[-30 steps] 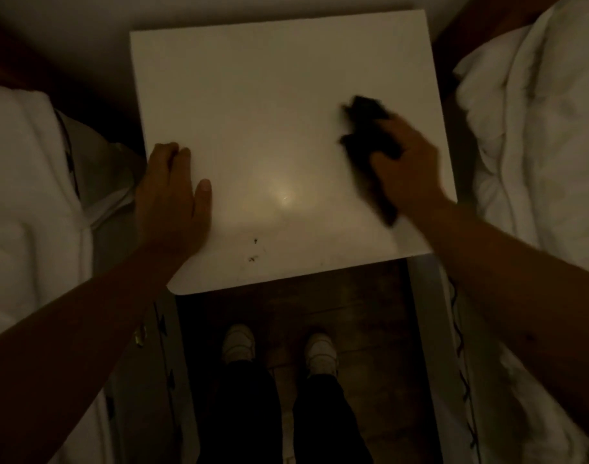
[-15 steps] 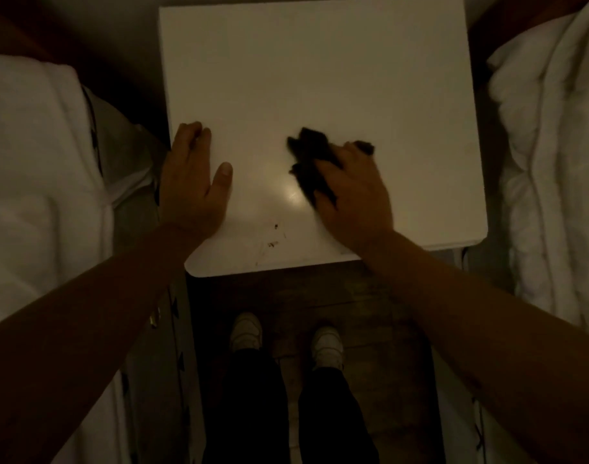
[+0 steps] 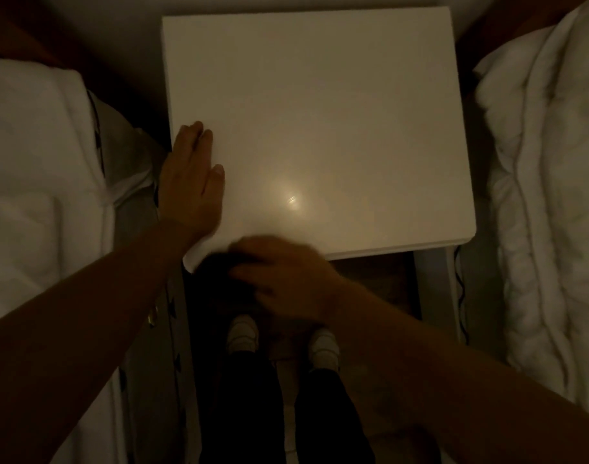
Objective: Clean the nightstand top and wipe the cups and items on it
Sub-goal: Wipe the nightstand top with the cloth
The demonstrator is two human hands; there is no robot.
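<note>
The white nightstand top (image 3: 319, 112) fills the upper middle of the dim head view, bare, with a small light glare near its front. My left hand (image 3: 192, 182) rests flat on its left edge, fingers straight. My right hand (image 3: 286, 279), blurred by motion, is at the front left corner and holds a dark cloth (image 3: 219, 266) that hangs over the front edge. The dark specks seen earlier near that corner are not visible. No cups or other items show on the top.
White bedding (image 3: 547, 195) lies close on the right and more white bedding (image 3: 35, 195) on the left. Below the nightstand is a dark wooden floor with my feet in white shoes (image 3: 242, 333). A dark cord (image 3: 460, 296) hangs by the nightstand's right leg.
My right hand swept the dark cloth from the right side across the middle to the front left corner, over the dark specks. My left hand stayed on the left edge.
</note>
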